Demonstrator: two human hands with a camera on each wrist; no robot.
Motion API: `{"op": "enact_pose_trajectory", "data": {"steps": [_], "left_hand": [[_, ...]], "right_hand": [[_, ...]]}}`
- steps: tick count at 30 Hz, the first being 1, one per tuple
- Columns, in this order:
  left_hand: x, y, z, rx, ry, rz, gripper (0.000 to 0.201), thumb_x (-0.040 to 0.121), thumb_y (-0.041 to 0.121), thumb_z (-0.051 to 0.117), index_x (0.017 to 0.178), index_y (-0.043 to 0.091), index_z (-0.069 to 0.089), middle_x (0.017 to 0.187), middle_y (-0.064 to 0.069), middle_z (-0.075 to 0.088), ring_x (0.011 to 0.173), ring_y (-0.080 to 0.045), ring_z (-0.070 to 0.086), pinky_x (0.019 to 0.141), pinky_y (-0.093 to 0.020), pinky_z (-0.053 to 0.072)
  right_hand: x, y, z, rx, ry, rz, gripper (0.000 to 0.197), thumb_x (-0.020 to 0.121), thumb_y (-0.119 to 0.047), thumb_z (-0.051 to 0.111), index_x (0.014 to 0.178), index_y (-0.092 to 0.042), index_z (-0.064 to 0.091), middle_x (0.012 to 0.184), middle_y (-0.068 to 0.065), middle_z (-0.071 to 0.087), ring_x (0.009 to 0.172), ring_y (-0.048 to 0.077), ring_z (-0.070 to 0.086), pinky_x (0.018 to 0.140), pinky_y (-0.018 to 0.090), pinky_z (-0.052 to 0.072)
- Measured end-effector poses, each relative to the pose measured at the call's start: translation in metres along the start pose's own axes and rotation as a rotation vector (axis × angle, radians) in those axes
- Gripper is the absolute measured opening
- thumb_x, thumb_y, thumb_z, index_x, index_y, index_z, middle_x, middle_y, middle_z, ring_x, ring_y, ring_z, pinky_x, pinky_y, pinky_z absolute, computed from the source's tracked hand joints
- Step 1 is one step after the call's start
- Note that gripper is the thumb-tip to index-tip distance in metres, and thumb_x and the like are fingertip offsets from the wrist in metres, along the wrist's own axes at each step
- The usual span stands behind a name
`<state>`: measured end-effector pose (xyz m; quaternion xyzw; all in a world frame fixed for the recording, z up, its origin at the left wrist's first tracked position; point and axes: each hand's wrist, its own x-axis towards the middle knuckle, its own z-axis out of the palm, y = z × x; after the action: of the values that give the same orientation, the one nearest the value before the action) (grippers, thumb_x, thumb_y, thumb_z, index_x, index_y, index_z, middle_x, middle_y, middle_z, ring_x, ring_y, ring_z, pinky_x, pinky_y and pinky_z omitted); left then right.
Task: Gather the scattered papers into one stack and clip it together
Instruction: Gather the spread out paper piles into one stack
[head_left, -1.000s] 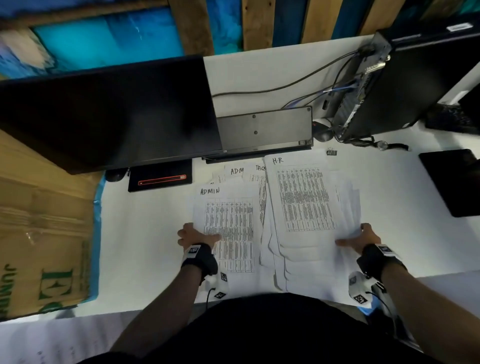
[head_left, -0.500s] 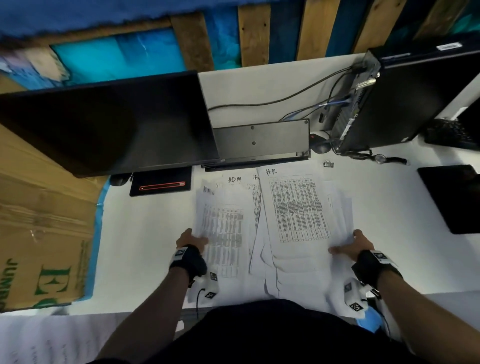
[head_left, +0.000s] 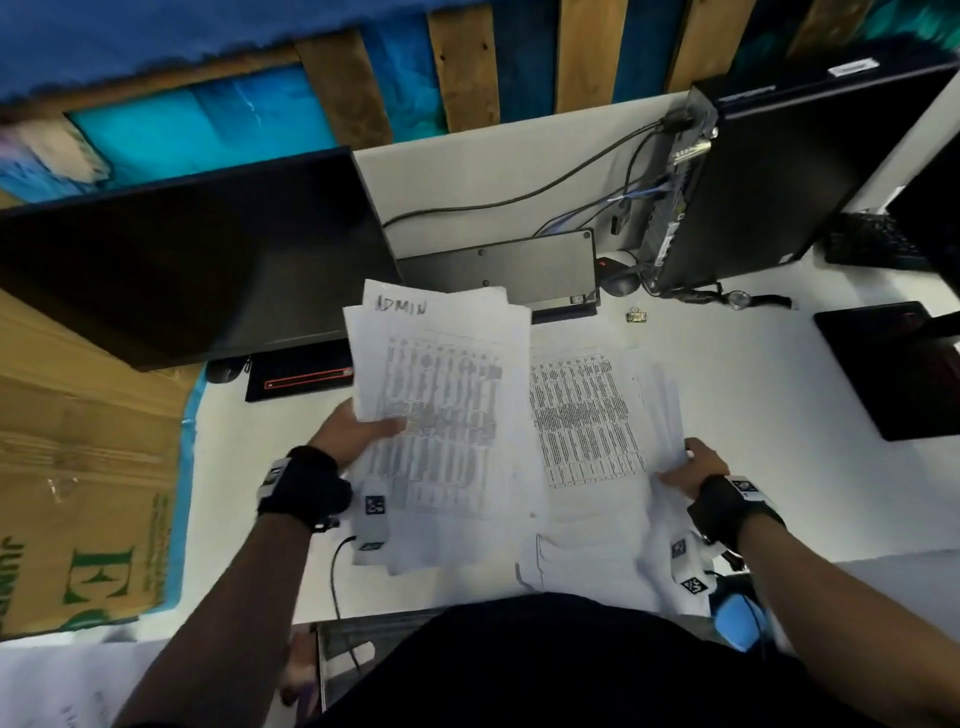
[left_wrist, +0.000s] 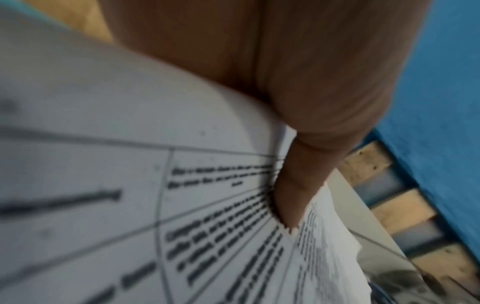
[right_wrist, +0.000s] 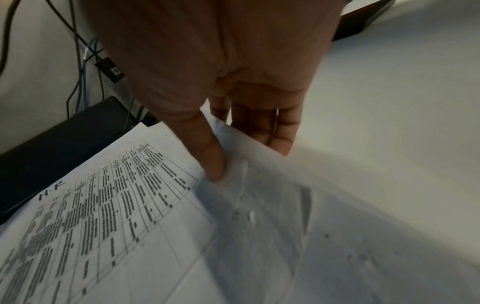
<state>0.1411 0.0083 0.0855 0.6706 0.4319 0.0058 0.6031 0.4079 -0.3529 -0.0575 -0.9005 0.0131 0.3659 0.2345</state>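
Observation:
My left hand (head_left: 358, 434) grips a bundle of printed sheets, the ADMIN papers (head_left: 441, 395), lifted off the white desk and tilted toward the right pile. In the left wrist view its thumb (left_wrist: 293, 197) presses on the ADMIN papers (left_wrist: 130, 185). My right hand (head_left: 693, 465) pinches the right edge of the H-R papers (head_left: 587, 415), which lie fanned on the desk. The right wrist view shows the thumb (right_wrist: 207, 156) on top of the H-R papers (right_wrist: 116, 205) and fingers beneath the edge. A small binder clip (head_left: 636, 315) lies on the desk behind the papers.
A dark monitor (head_left: 182, 260) stands at the back left, a keyboard (head_left: 498, 265) leans behind the papers, and a computer tower (head_left: 769, 176) with cables stands at the back right. A black pad (head_left: 893, 369) lies at right, a cardboard box (head_left: 78, 467) at left.
My left hand has taken hold of the ADMIN sheets and raised them off the desk, swinging them up and rightward. My right hand stays at the right edge of the H-R pile.

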Motion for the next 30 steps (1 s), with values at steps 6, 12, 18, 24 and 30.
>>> {"op": "enact_pose_trajectory", "data": {"steps": [6, 12, 18, 24, 30], "left_hand": [[0.054, -0.018, 0.112, 0.176, -0.111, -0.226, 0.08, 0.068, 0.029, 0.085, 0.137, 0.009, 0.049, 0.138, -0.003, 0.053, 0.125, -0.026, 0.054, 0.106, -0.034, 0.041], [0.054, -0.024, 0.196, 0.488, 0.034, -0.297, 0.089, 0.087, 0.042, 0.062, 0.154, 0.016, 0.01, 0.162, -0.011, 0.006, 0.149, -0.034, 0.011, 0.119, -0.051, 0.022], [0.055, -0.029, 0.208, 0.389, -0.046, -0.258, 0.09, 0.084, 0.041, 0.065, 0.153, 0.022, 0.01, 0.159, -0.01, 0.021, 0.145, -0.033, 0.027, 0.117, -0.046, 0.029], [0.046, -0.032, 0.207, 0.333, -0.158, -0.252, 0.072, 0.092, 0.023, 0.057, 0.152, 0.019, 0.017, 0.15, -0.008, 0.041, 0.131, -0.029, 0.047, 0.097, -0.029, 0.042], [0.043, -0.023, 0.194, 0.206, -0.249, -0.112, 0.076, 0.089, 0.026, 0.061, 0.152, 0.019, 0.019, 0.156, 0.0, 0.029, 0.143, -0.023, 0.032, 0.118, -0.039, 0.026]], "right_hand": [[-0.006, 0.002, -0.003, 0.23, 0.115, 0.047, 0.058, 0.079, -0.03, 0.071, 0.13, -0.016, 0.047, 0.128, 0.019, 0.058, 0.114, 0.034, 0.057, 0.094, 0.033, 0.043], [-0.012, -0.013, 0.002, 0.198, 0.104, 0.053, 0.076, 0.085, -0.064, 0.048, 0.14, -0.012, 0.04, 0.142, 0.018, 0.048, 0.128, 0.037, 0.047, 0.104, 0.039, 0.037], [-0.014, -0.026, 0.013, 0.0, 0.06, -0.081, 0.079, 0.087, -0.055, 0.053, 0.146, -0.009, 0.03, 0.144, 0.024, 0.039, 0.127, 0.041, 0.045, 0.105, 0.042, 0.038], [-0.017, -0.04, 0.016, -0.036, 0.001, -0.105, 0.078, 0.086, -0.052, 0.058, 0.144, -0.006, 0.031, 0.144, 0.022, 0.041, 0.13, 0.038, 0.043, 0.103, 0.039, 0.037], [-0.017, -0.039, 0.004, 0.408, 0.035, -0.026, 0.115, 0.057, -0.065, 0.077, 0.146, -0.009, 0.028, 0.148, 0.014, 0.041, 0.132, 0.033, 0.043, 0.107, 0.037, 0.036]]}}
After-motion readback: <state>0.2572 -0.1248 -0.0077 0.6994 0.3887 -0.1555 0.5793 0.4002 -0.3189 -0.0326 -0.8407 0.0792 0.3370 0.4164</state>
